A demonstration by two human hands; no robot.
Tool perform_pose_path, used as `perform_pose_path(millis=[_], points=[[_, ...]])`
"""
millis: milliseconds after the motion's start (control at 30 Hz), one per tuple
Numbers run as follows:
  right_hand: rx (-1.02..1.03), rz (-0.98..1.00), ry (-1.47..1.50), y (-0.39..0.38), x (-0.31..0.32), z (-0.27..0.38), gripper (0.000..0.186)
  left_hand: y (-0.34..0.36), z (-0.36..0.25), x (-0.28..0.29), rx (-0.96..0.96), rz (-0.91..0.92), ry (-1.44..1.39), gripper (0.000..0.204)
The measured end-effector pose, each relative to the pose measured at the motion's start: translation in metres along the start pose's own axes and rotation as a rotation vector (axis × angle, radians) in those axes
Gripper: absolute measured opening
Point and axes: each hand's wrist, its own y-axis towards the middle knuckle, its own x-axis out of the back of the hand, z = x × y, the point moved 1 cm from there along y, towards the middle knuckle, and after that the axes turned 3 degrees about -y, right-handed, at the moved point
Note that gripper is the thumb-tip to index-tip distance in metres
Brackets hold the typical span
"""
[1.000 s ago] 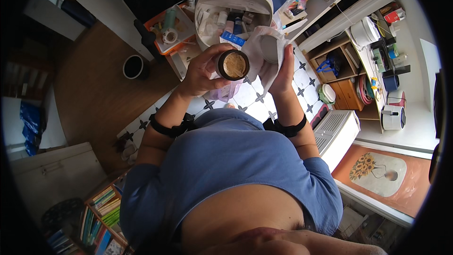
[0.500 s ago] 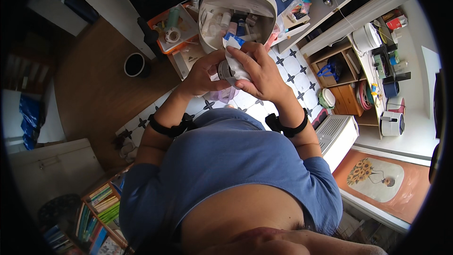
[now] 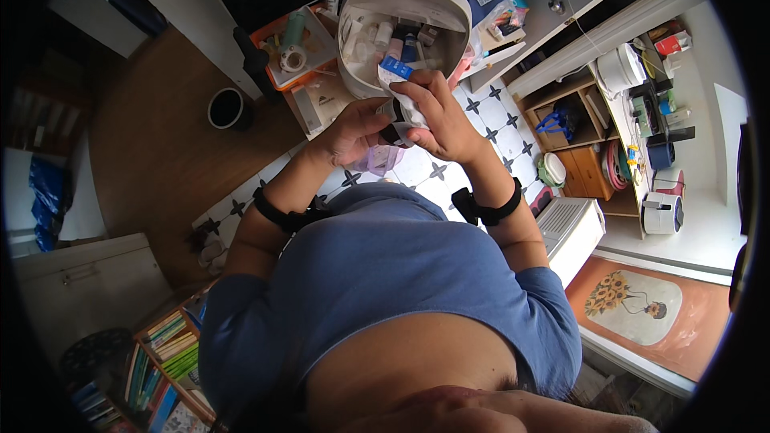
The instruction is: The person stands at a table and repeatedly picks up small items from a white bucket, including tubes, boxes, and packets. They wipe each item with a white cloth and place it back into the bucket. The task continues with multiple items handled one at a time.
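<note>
Your left hand (image 3: 353,132) is partly closed, fingers and thumb gripping a small dark round jar (image 3: 393,135). Your right hand (image 3: 439,119) bends around a crumpled white tissue (image 3: 415,115), holding it against the jar. Mostly hidden, the jar sits between your hands, near an open rounded white plastic case (image 3: 441,14).

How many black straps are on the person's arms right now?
2. The left strap is around the arm behind the left hand; the right strap is around the arm behind the right hand.
</note>
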Motion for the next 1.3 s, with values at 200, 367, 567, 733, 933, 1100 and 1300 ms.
perform_pose_path(millis=[200,367,567,733,933,1100,1300], points=[[-0.115,0.013,-0.007,0.002,-0.003,-0.003,0.053,0.003,-0.006,-0.002,-0.289,-0.120,0.475,0.056],[-0.027,0.073,0.036,0.004,0.002,-0.005,0.052,0.000,-0.014,-0.001,-0.237,-0.070,0.496,0.055],[-0.030,0.058,-0.014,0.008,-0.002,-0.003,0.050,0.001,-0.017,0.002,-0.090,-0.049,0.302,0.061],[-0.520,-0.046,-0.190,0.005,-0.023,-0.002,0.042,0.004,-0.006,-0.005,-0.565,-0.323,1.335,0.054],[-0.668,-0.092,0.189,0.002,-0.044,-0.019,0.044,0.007,0.003,0.003,-1.139,-0.078,1.905,0.050],[-0.454,-0.111,0.044,0.007,-0.038,-0.013,0.036,0.005,0.009,0.015,-1.031,-0.292,1.704,0.055],[-0.387,-0.110,-0.017,0.015,-0.028,0.001,0.037,0.015,0.023,0.008,-0.801,-0.455,1.314,0.076]])
